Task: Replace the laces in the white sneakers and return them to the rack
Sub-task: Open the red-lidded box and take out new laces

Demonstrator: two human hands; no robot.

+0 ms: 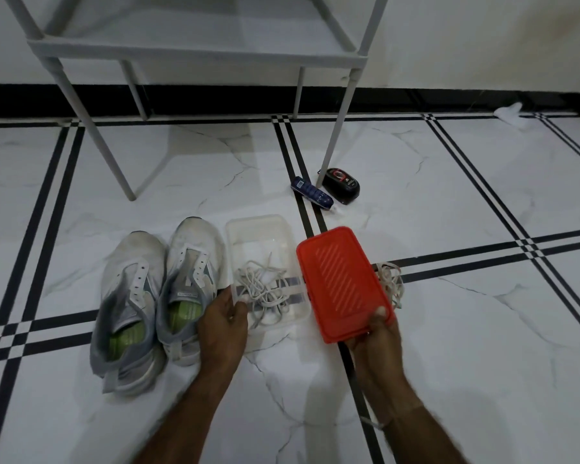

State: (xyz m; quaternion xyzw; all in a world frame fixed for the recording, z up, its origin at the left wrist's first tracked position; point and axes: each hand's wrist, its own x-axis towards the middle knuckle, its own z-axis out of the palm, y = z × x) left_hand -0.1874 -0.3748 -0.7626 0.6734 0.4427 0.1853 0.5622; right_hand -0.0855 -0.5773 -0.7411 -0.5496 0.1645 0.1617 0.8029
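The fingers of my left hand are curled on the near left corner of the clear box, pinching its rim. My right hand grips the near end of the red lid, with the thumb on top and the other fingers underneath. The lid is off the box and held tilted just to its right.

A tangle of white laces lies in the near half of the box. A second bunch of laces lies on the floor, partly hidden behind the lid's right edge.

The white sneakers stand side by side on the floor just left of the box, toes pointing away from me. Their eyelets are bare and their green insoles show.

The grey rack stands beyond them by the wall. Near its front right leg lie a dark blue bottle and a black polish applicator, close together. A white cloth lies far right, by the skirting.
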